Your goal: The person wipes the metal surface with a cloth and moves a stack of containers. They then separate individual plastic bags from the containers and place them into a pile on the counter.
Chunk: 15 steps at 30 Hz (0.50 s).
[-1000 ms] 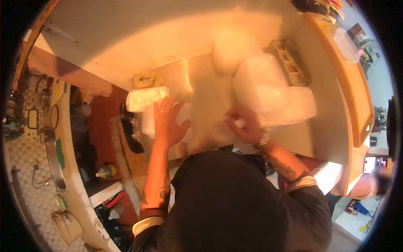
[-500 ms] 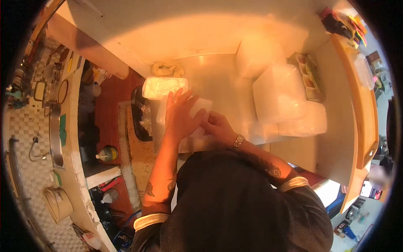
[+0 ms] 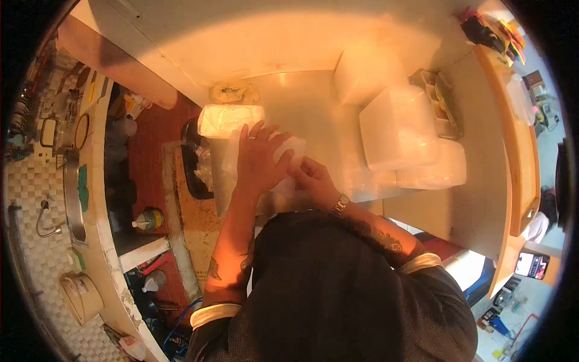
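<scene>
From where I stand, the left hand lies palm down over a flat, whitish translucent plastic piece on the near left part of the pale, shiny counter; its grip is loose, the fingers fanned a little and the thumb well apart from them. The right hand, a metal-banded watch at its wrist, has its thumb and forefinger together, pinching the right edge of that piece close beside the left thumb; whatever sits between those fingertips is too small to make out. Just beyond the left fingertips rests a brightly lit, cream rectangular pack in clear plastic, and farther right, well apart from both hands, stand bulky white plastic-wrapped blocks.
</scene>
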### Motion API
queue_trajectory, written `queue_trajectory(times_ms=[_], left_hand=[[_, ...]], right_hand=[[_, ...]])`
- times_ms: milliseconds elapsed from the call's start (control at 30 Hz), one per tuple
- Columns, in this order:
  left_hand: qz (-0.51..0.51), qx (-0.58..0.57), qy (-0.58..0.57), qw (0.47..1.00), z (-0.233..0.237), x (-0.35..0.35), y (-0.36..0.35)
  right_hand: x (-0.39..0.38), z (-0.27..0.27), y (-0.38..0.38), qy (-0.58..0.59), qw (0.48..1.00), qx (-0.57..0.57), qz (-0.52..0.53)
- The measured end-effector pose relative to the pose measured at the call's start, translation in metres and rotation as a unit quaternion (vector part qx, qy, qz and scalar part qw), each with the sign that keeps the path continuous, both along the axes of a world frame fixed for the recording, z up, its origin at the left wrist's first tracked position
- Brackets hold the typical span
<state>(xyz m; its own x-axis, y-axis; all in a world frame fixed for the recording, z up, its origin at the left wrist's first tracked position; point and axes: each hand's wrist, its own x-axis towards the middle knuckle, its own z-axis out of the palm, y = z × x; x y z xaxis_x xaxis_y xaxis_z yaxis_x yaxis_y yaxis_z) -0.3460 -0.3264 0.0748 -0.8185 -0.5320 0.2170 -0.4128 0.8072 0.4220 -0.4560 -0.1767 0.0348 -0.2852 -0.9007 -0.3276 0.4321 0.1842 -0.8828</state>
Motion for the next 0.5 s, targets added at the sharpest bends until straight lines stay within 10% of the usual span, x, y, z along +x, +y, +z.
queue_trajectory(times_ms=[500], left_hand=[[-0.004, 0.001, 0.019, 1.0, -0.001, 0.003, 0.0]], right_hand=[[0.004, 0.003, 0.012, -0.016, 0.999, -0.009, -0.027]])
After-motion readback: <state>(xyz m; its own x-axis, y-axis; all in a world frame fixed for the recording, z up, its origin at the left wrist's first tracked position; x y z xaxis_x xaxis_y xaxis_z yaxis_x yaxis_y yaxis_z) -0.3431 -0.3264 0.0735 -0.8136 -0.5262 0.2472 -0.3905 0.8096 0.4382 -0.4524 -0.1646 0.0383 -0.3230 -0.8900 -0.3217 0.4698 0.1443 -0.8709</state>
